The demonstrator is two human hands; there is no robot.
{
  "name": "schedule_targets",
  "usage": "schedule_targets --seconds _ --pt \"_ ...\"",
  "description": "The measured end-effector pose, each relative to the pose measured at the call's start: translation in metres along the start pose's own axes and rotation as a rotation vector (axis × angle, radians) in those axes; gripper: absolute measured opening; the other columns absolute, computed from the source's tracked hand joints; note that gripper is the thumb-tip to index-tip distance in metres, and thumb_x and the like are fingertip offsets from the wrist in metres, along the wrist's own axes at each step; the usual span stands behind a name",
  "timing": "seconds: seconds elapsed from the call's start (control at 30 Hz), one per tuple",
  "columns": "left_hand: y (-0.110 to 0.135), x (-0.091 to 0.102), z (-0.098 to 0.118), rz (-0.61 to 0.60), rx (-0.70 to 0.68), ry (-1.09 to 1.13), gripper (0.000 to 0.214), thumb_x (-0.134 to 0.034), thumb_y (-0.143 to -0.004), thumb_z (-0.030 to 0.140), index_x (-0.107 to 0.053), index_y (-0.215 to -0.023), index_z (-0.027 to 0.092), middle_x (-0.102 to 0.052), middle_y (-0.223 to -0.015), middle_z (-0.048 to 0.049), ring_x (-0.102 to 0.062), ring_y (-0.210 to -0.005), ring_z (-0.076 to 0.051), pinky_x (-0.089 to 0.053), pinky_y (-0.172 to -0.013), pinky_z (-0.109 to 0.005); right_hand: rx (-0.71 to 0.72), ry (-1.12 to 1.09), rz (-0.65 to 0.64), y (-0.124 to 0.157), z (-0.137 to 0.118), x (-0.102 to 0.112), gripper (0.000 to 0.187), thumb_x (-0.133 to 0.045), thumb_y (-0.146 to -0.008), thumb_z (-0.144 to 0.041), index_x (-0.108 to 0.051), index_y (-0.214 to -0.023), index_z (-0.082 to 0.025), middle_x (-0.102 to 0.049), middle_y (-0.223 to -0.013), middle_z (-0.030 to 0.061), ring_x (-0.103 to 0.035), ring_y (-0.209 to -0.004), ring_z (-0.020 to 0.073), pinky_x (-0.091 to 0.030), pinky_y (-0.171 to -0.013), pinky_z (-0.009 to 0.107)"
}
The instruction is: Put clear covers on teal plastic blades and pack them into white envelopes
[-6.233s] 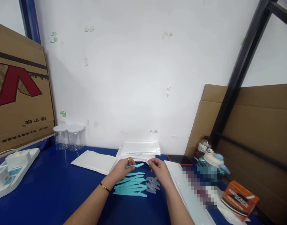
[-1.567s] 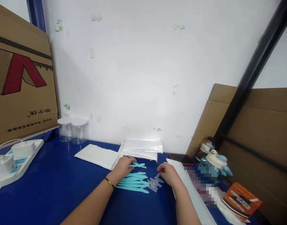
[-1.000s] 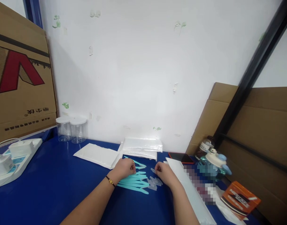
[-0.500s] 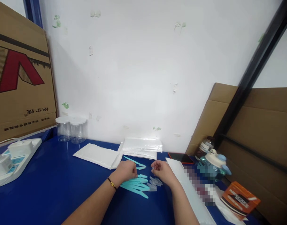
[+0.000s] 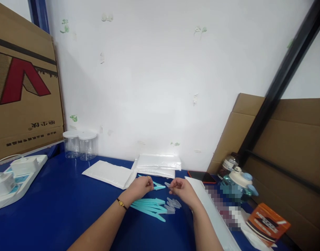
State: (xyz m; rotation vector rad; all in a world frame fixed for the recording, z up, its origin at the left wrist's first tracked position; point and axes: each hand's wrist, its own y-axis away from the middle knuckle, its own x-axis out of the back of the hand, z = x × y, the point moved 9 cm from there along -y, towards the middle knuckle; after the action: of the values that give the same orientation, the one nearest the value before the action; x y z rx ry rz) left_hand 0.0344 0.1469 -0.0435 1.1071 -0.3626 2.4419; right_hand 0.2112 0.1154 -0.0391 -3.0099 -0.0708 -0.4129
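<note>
Person at a blue desk. Left hand pinching a teal stick, its tip just beside the clear cap held in the right hand. Nearer the front edge, a fan of sticks with loose caps at its right end. Along the back edge: jars toward the left corner, white packets midway, a phone farther right. Left edge: power strip. Right edge: orange box.
</note>
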Motion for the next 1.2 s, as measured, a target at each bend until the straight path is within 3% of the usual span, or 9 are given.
schedule_targets --seconds 0.2,0.43,0.67,0.93,1.2 --pt "-0.001 0.001 -0.005 0.010 -0.005 0.043 0.019 -0.050 -0.074 0.032 -0.062 -0.080 0.017 -0.062 -0.072 -0.0005 -0.053 -0.065 -0.014 -0.034 -0.056 -0.022 0.017 0.059 -0.026 -0.001 0.003 -0.004 0.005 -0.057 -0.064 -0.019 -0.059 -0.068 -0.016 -0.064 -0.058 0.0001 -0.063 -0.059 0.0152 -0.044 -0.056 0.023" --pt "-0.001 -0.001 0.001 -0.010 -0.029 0.060 0.020 -0.051 -0.074 0.034 -0.062 -0.081 0.018 -0.062 -0.073 -0.0001 -0.054 -0.067 -0.015 -0.035 -0.058 -0.023 -0.011 0.030 -0.136 0.002 0.001 -0.020 0.015 -0.051 -0.059 -0.011 -0.062 -0.069 -0.015 -0.064 -0.058 -0.0007 -0.063 -0.059 0.0138 -0.043 -0.055 0.021" --pt "-0.002 0.006 -0.006 0.022 -0.037 0.103 0.021 -0.050 -0.074 0.035 -0.062 -0.080 0.018 -0.062 -0.074 -0.0006 -0.052 -0.067 -0.014 -0.035 -0.059 -0.023 0.012 0.002 -0.075 0.001 0.001 -0.004 0.006 -0.059 -0.064 -0.018 -0.060 -0.069 -0.015 -0.063 -0.059 0.0000 -0.062 -0.059 0.0146 -0.045 -0.058 0.023" --pt "-0.002 0.003 -0.007 0.009 -0.030 0.085 0.022 -0.051 -0.073 0.035 -0.062 -0.080 0.017 -0.062 -0.074 -0.0008 -0.052 -0.066 -0.014 -0.035 -0.058 -0.022 0.008 -0.016 -0.103 0.000 0.002 -0.012 0.008 -0.059 -0.062 -0.016 -0.061 -0.069 -0.015 -0.064 -0.064 0.0000 -0.063 -0.061 0.0151 -0.046 -0.059 0.024" --pt "-0.001 0.007 -0.008 0.018 -0.019 0.082 0.021 -0.051 -0.073 0.034 -0.062 -0.078 0.018 -0.063 -0.073 -0.0005 -0.052 -0.066 -0.014 -0.035 -0.058 -0.022 0.013 -0.044 -0.074 0.001 -0.004 -0.006 0.009 -0.063 -0.064 -0.022 -0.059 -0.067 -0.015 -0.063 -0.060 0.0004 -0.062 -0.059 0.0148 -0.046 -0.059 0.025"
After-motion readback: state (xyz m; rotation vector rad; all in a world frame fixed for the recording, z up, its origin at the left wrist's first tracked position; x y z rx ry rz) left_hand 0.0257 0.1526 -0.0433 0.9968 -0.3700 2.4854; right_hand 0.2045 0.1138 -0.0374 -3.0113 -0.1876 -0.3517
